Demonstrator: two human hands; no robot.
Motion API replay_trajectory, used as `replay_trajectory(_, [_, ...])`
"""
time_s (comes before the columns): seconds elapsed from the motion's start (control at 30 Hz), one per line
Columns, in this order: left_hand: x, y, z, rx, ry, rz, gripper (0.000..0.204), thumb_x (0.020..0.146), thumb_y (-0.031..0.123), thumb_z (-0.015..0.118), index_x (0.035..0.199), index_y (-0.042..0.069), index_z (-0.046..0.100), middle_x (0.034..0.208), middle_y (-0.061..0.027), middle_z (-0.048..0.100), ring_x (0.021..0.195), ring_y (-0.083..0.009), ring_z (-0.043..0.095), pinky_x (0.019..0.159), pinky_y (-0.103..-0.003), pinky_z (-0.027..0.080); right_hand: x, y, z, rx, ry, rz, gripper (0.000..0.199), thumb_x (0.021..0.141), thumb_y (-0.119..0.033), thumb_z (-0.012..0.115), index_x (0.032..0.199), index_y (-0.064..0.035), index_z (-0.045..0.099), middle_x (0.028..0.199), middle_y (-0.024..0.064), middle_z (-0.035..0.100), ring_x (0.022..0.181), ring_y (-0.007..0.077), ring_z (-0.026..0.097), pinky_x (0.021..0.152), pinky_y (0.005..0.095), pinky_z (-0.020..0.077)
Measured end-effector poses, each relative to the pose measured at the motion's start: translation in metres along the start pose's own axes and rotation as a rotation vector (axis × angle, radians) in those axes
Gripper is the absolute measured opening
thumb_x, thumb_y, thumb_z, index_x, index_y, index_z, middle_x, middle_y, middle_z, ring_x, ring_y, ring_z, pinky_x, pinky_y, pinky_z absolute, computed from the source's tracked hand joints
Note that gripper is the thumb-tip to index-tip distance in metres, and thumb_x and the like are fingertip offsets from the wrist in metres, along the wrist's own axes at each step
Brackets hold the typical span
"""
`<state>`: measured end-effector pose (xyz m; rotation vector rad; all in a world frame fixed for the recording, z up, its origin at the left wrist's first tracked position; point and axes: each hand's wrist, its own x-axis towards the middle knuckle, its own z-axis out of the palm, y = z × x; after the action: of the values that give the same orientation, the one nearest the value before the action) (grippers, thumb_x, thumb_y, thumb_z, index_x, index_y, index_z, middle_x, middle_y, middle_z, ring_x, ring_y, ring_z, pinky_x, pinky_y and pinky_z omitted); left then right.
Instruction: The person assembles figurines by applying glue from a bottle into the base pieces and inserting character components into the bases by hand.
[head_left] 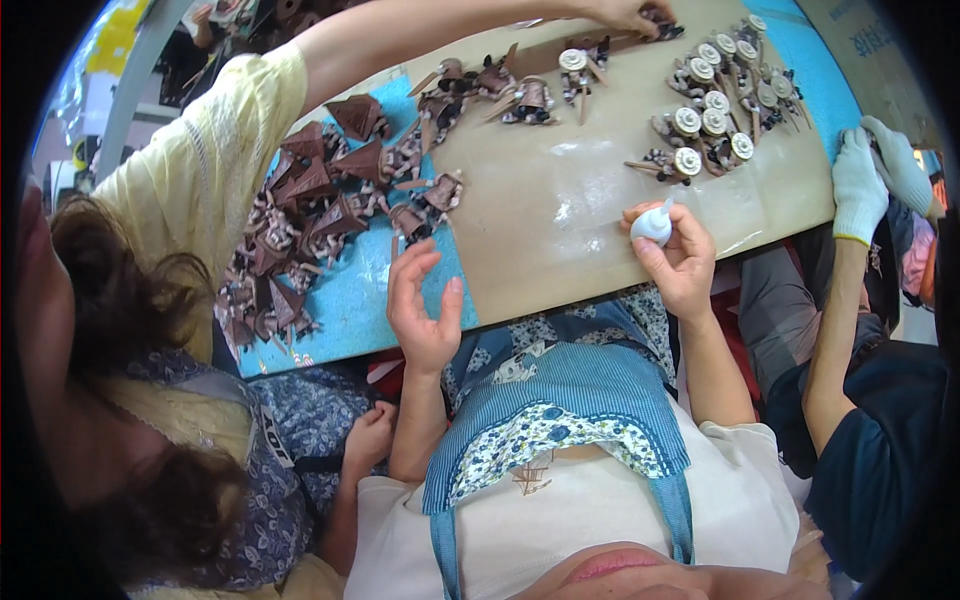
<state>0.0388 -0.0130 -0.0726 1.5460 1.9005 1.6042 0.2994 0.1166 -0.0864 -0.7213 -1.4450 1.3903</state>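
My right hand (684, 258) is closed round a small white squeeze bottle (652, 226) with a thin nozzle pointing up. It is above the near edge of the table. My left hand (424, 310) is raised at the table's near edge, fingers loosely bent and thumb apart, with nothing seen in it. Beside its fingertips lies a brown figurine (408, 224), nearest of a pile. Farther right stand several small figurines (714, 122) topped with pale round discs. One more disc-topped figurine (574, 62) stands at the far middle, beside a few brown ones (532, 100).
A heap of brown figurines with pointed dark parts (300, 200) covers the blue left end of the table (540, 250). A co-worker's arm (400, 50) reaches across the far side, hand on a small dark piece (662, 24). At right, another person's gloved hands (862, 185) touch the table's edge.
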Motion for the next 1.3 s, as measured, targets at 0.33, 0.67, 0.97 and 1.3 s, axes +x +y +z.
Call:
replay_trajectory(0.33, [0.014,-0.001,0.01,0.451,0.099,-0.111,0.041,0.08,0.002,0.068,0.116,-0.002,0.05,0.128,-0.0206,0.044,0.118,-0.033,0.047,0.099,-0.04,0.04,0.001,-0.004,-0.005,-0.027,0.03,-0.024,0.026,0.081,0.002,0.065,0.106,0.0031,0.058,0.1,0.0097,0.065,0.09,0.0141,0.062,0.081,0.0266,0.0494])
replay_trajectory(0.67, [0.014,0.014,0.039,0.112,-0.072,-0.083,0.047,0.084,-0.001,0.062,0.127,-0.002,0.044,0.126,-0.0132,0.047,0.105,-0.0193,0.053,0.094,-0.032,0.043,0.003,-0.001,-0.008,-0.093,0.035,-0.044,0.025,0.077,-0.001,0.068,0.1,0.0015,0.06,0.091,0.0092,0.064,0.081,0.0157,0.062,0.073,0.0275,0.0487])
replay_trajectory(0.97, [0.025,0.012,0.045,0.154,-0.183,-0.083,0.039,0.085,0.01,0.066,0.119,-0.004,0.053,0.111,-0.011,0.059,0.104,-0.0217,0.055,0.096,-0.034,0.041,0.007,0.002,-0.007,-0.142,0.019,-0.111,0.024,0.075,-0.006,0.07,0.097,-0.0011,0.06,0.087,0.0091,0.062,0.076,0.0207,0.061,0.068,0.0298,0.0479])
replay_trajectory(1.3, [0.023,-0.001,0.053,0.039,-0.123,-0.125,0.023,0.084,0.005,0.065,0.105,-0.002,0.059,0.094,-0.0113,0.064,0.087,-0.0207,0.061,0.083,-0.03,0.047,0.003,0.001,-0.013,-0.17,0.033,-0.135,0.025,0.075,-0.006,0.07,0.098,-0.0016,0.06,0.086,0.0087,0.062,0.075,0.0199,0.061,0.067,0.0296,0.0478])
